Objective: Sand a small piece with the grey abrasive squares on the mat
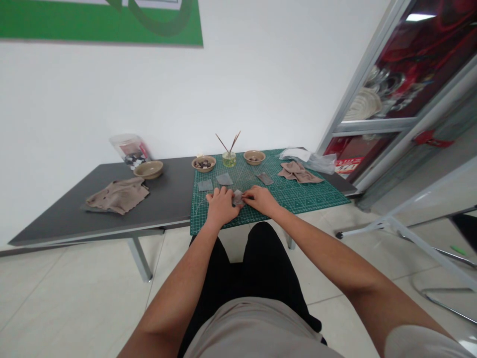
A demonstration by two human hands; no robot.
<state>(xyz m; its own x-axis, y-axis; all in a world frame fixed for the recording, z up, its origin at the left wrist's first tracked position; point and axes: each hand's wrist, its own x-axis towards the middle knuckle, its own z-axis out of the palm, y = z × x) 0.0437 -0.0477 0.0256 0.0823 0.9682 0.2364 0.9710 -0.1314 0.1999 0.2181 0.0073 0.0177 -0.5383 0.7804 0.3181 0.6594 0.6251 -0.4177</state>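
On the green cutting mat, a small grey translucent sheet lies between my two hands. My left hand rests at its left edge, thumb and fingers bent around that side. From the right, my right hand pinches the sheet's edge between thumb and fingertips. Beyond my left hand are two flat grey squares, one square on the left and another square nearer the middle. A darker grey rectangle lies past my right hand.
Behind the hands stand a bowl of small dark pieces, a glass with thin sticks and another bowl. A brown cloth and plastic bag lie right. Leftward are a cloth, bowl and plastic container.
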